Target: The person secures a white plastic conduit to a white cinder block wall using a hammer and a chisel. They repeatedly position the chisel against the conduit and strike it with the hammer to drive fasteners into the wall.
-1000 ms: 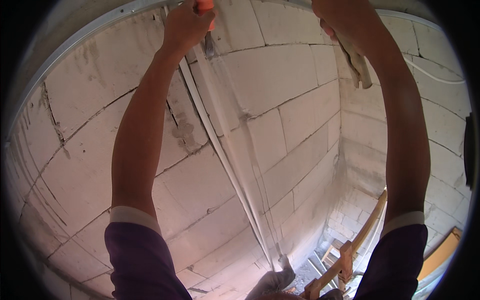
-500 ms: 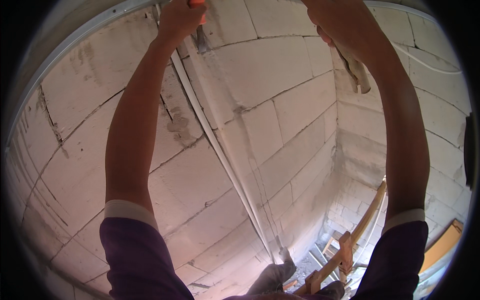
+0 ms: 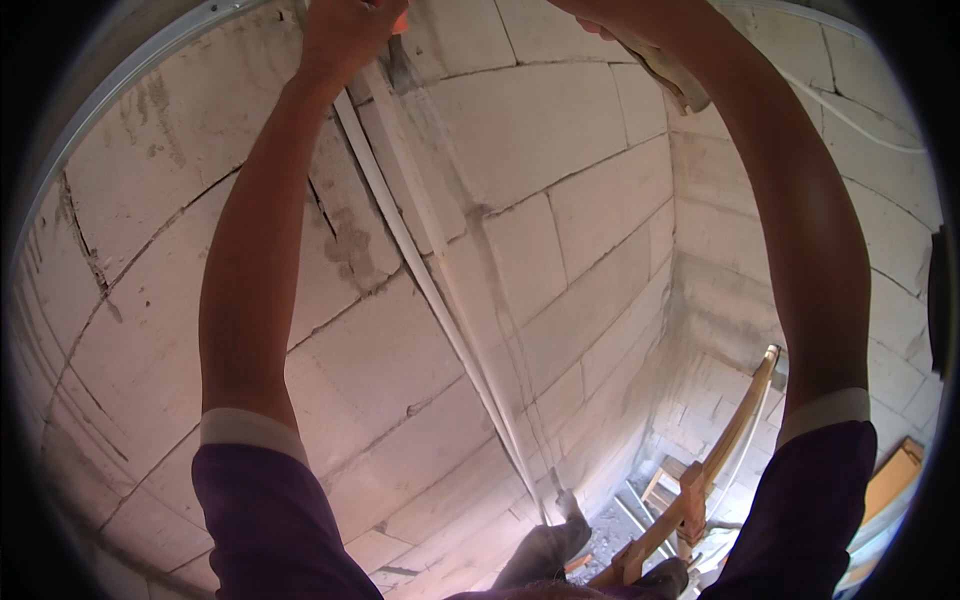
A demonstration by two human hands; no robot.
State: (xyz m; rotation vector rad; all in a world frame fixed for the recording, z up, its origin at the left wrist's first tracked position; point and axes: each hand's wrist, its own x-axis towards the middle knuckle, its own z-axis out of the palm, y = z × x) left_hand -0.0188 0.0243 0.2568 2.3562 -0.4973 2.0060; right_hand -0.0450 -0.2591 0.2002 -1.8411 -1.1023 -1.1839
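Both my arms reach up against a wall of pale blocks (image 3: 560, 130). At the top edge my left hand (image 3: 345, 35) is closed around the orange handle of a chisel (image 3: 401, 22), whose metal blade points down at the wall and is partly blurred. A narrow groove runs down the wall below it, beside a long white strip (image 3: 375, 185). My right hand (image 3: 650, 22), cut off by the top edge, grips a tool with a worn, pale brownish handle (image 3: 680, 85). The handle's lower end sticks out under my wrist, and the tool's head is out of view.
Below me stands a wooden frame like a ladder (image 3: 692, 500), with my trouser leg (image 3: 545, 555) beside it. A metal rail (image 3: 130, 75) curves along the upper left. A white cable (image 3: 850, 125) hangs on the right wall. Boards (image 3: 890, 480) lean at the lower right.
My right hand has moved up and left, toward the chisel, with its tool. My left hand has shifted slightly up and left, still holding the chisel.
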